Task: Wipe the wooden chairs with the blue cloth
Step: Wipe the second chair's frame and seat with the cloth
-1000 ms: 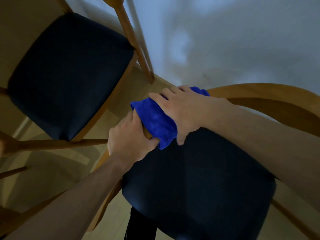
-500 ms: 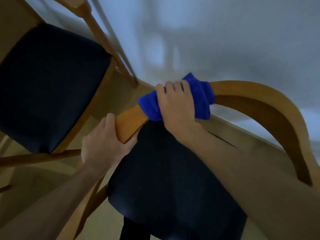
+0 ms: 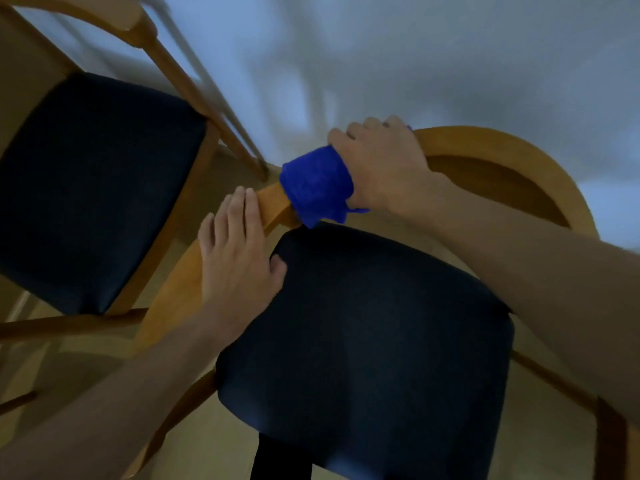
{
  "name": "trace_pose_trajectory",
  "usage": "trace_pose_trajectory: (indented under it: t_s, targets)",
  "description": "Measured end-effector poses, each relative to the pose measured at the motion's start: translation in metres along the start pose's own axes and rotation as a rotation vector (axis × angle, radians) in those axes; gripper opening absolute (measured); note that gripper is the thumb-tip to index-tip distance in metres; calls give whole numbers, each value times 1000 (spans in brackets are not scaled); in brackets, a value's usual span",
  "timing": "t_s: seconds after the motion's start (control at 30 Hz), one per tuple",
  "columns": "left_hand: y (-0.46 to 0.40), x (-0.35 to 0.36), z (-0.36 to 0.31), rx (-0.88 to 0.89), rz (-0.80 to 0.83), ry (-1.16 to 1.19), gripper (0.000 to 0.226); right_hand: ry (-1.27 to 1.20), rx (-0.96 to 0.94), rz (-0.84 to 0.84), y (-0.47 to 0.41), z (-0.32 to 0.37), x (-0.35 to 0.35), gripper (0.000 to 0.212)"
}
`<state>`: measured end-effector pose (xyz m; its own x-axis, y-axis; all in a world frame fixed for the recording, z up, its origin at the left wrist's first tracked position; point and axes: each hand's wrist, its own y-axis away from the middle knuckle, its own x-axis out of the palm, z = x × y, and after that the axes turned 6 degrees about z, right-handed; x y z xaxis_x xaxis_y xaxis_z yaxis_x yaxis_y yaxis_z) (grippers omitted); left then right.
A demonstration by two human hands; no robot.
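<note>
Currently, status by item:

Near chair (image 3: 512,150): wooden frame with a curved back rail and a dark padded seat (image 3: 374,323); it fills the centre and right of the view.

Blue cloth (image 3: 317,188): bunched and wrapped around the near chair's back rail, at the left part of the curve just above the seat's rear corner; a small tail hangs below the rail.

Right hand (image 3: 384,168): on top of the rail, fingers curled over its far side — it grips the blue cloth against the wood. The cloth shows mainly to the left of the hand.

Left hand (image 3: 235,251): lies flat on the same wooden rail, lower down, just beside the cloth but not touching it. Fingers are straight and close together; the thumb rests on the seat edge. It holds nothing.

Second chair (image 3: 145,26): same wood and dark seat (image 3: 93,188), upper left, near the first — whether the frames touch cannot be told.

Background: pale wall (image 3: 450,64) behind both chairs; light floor (image 3: 86,362) below. Picture is slightly blurred.
</note>
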<state>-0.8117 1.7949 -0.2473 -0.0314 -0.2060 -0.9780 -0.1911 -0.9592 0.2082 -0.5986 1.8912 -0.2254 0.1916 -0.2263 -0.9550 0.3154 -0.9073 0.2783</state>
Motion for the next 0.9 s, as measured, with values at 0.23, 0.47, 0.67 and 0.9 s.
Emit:
trace_pose_trajectory:
  t_s: [0.23, 0.47, 0.67, 0.9]
  targets:
    - [-49, -29, -99, 343, -63, 104, 85, -248, 337, -139, 76, -82, 8, 85]
    - [-57, -33, -131, 382, -32, -132, 83, -713, 635, -164, 137, -111, 36, 83]
    - [-55, -43, -136, 447, -111, -191, 40, -211, 517, -14, 60, -60, -2, 77]
    - [-65, -44, -120, 481, -124, 89, 48, -438, 462, -178, 97, -92, 15, 76]
